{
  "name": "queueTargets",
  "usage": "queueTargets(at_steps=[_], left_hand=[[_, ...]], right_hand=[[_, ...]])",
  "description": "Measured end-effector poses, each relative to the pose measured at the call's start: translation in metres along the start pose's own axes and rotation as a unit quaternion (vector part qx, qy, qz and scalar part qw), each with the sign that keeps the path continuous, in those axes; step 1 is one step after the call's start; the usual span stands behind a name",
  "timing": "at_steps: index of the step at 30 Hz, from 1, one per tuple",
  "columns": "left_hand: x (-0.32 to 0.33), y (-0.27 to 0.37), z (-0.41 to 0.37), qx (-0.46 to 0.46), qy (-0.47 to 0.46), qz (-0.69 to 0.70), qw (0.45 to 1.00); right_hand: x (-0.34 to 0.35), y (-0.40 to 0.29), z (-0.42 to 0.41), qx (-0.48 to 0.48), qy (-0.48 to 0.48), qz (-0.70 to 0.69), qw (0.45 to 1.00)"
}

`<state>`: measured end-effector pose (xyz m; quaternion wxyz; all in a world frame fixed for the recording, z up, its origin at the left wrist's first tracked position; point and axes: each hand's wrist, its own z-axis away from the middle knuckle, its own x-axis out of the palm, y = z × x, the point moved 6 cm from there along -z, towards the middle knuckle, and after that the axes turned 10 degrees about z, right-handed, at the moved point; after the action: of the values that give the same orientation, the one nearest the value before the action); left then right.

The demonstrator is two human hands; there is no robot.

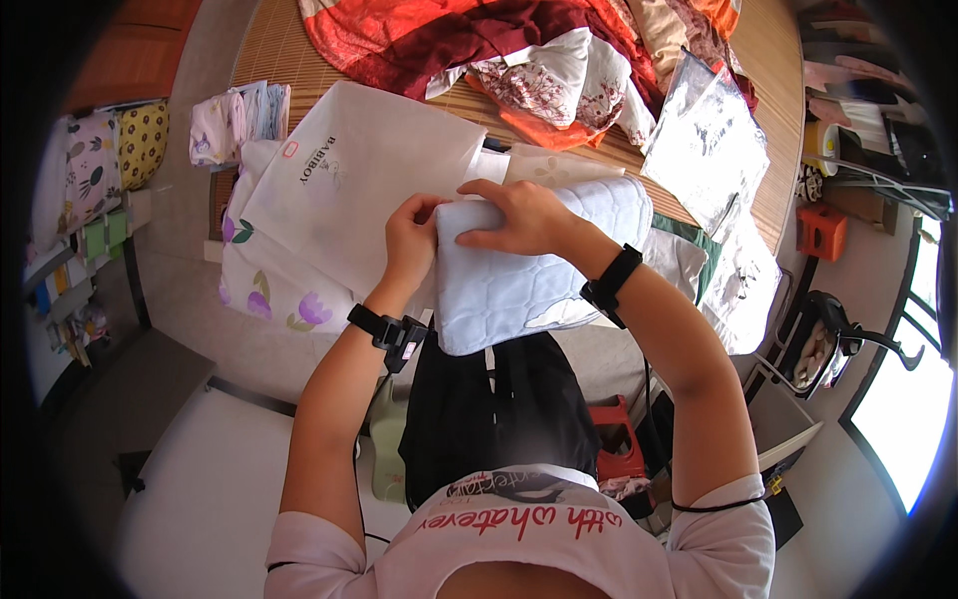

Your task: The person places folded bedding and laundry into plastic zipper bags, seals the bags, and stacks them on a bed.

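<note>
A light-blue quilted cloth pad [516,292], folded thick, is held up in front of my body. My left hand [413,243] grips its upper left corner, the thumb and fingertips bent in at the edge. Across the folded top edge lies my right hand [520,217], thumb on the near face and fingers over the far side. Just beyond and to the left, a frosted plastic bag [374,172] with printed writing lies flat. Under that bag, a white cloth with purple tulips [292,299] hangs over the table edge. What the far fingers touch is hidden.
Red and maroon bedding [449,45] is heaped at the back of the slatted bamboo mat [273,45]. Clear plastic packaging [707,150] lies to the right. Folded fabrics [239,123] stand at the left. A red stool [617,434] is below, near my legs.
</note>
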<state>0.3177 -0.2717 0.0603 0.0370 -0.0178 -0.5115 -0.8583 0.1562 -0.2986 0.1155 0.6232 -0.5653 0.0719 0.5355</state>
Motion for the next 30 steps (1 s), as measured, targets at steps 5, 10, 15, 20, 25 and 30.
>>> queueTargets(at_steps=[5,10,15,20,25,30], left_hand=[[-0.009,-0.002,-0.008,0.034,-0.032,-0.066,0.997],[-0.003,0.004,-0.008,0.046,-0.065,-0.123,0.989],[-0.002,0.018,-0.008,0.080,-0.052,-0.179,0.979],[-0.001,0.042,0.002,0.208,-0.006,-0.247,0.946],[0.002,0.063,0.025,0.291,0.035,-0.318,0.902],[0.018,0.062,0.037,0.347,-0.020,-0.393,0.851]], right_hand=[[0.005,-0.014,0.002,-0.031,0.001,0.040,0.999],[0.000,-0.016,0.006,-0.032,0.013,0.034,0.999],[0.007,-0.009,0.001,0.001,0.000,0.063,0.998],[0.009,-0.003,-0.003,0.043,-0.018,0.061,0.997],[0.014,0.011,-0.015,0.093,-0.032,0.021,0.995],[0.020,0.025,-0.025,0.116,-0.035,-0.009,0.993]])
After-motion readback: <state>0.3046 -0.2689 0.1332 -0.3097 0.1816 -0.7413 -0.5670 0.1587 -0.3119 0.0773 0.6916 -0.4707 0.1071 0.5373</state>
